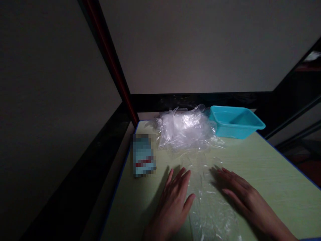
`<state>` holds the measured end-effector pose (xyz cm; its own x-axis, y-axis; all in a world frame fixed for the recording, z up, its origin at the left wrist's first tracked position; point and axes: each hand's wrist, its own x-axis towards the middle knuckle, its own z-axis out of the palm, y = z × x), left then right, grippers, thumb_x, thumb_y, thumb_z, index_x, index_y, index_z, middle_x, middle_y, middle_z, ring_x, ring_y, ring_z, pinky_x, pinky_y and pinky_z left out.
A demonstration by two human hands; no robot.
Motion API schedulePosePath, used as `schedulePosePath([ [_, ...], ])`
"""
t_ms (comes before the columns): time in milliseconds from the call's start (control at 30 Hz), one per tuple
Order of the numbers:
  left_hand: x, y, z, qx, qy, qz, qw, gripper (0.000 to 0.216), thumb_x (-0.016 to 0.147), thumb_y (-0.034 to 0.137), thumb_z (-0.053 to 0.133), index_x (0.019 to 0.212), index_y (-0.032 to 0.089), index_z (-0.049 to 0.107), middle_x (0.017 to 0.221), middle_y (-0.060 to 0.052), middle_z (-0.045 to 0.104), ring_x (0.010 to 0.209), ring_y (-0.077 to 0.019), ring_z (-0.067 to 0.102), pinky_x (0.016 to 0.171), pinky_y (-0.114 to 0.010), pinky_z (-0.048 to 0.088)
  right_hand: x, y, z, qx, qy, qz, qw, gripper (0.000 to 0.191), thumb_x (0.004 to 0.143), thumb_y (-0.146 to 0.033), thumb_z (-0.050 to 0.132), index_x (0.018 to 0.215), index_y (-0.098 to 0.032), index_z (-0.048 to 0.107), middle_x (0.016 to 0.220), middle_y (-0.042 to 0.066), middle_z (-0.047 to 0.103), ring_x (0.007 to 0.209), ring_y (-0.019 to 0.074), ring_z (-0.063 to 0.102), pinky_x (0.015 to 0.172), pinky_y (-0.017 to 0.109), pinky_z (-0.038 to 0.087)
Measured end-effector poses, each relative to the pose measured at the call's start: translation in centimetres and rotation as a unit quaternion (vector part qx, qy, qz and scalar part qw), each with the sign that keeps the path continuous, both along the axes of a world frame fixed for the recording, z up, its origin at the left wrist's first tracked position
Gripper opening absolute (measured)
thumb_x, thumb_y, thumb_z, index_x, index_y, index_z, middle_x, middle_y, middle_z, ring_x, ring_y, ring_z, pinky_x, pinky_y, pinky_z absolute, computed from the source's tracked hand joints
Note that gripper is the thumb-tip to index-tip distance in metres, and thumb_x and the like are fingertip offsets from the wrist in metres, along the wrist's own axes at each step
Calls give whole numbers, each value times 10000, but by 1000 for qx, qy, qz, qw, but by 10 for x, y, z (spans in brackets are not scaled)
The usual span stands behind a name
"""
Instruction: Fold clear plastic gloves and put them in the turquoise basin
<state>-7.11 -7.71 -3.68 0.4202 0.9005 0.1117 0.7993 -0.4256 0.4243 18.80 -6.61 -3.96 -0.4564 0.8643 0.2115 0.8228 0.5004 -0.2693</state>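
A clear plastic sheet, perhaps a thin glove (208, 197), lies flat on the pale green table (271, 174) between my hands. My left hand (173, 201) rests palm down on its left edge, fingers stretched out. On the sheet's right side my right hand (240, 192) lies flat too, fingers extended. Neither hand grips anything. Behind them a crumpled heap of the same clear plastic (184, 129) sits near the table's far edge.
A turquoise plastic tub (234, 122) stands at the back right of the table. A small light-blue box (142, 155) lies at the left edge. Dark metal frame bars (110, 60) rise behind and to the left; the table edge drops off on both sides.
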Motion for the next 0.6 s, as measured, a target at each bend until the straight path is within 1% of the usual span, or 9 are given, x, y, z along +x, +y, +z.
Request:
schedulePosePath([
  [133, 1, 3, 3, -3, 8, -15, 1000, 614, 888, 270, 445, 1401, 207, 113, 1429, -42, 289, 1336, -251, 141, 1046, -493, 276, 2, 2, 0, -4, -13, -8, 1000, 464, 892, -310, 420, 1337, -195, 362, 1365, 79, 415, 1240, 253, 388, 977, 488, 391],
  [300, 5, 7, 3, -3, 9, -35, 999, 655, 892, 263, 435, 1400, 163, 34, 1420, -74, 303, 1327, -194, 195, 1090, -481, 173, 3, 4, 2, -12, -6, -17, 1000, 437, 902, -299, 396, 1324, -185, 386, 1355, 87, 428, 1237, 247, 394, 990, 486, 373],
  [433, 4, 8, 2, 1, 18, -36, 999, 668, 891, 261, 434, 1398, 158, 12, 1412, -87, 315, 1323, -194, 210, 1086, -492, 173, 2, 4, 1, -13, 9, -25, 1000, 422, 898, -288, 406, 1309, -192, 413, 1337, 90, 451, 1226, 249, 409, 991, 478, 375],
  [600, -1, 8, 1, 12, 27, -21, 999, 625, 886, 250, 442, 1393, 178, 83, 1400, -78, 342, 1319, -198, 220, 1080, -489, 203, 1, 7, -4, -25, 13, -11, 1000, 409, 905, -253, 394, 1310, -195, 406, 1317, 91, 477, 1223, 233, 414, 1021, 502, 319],
])
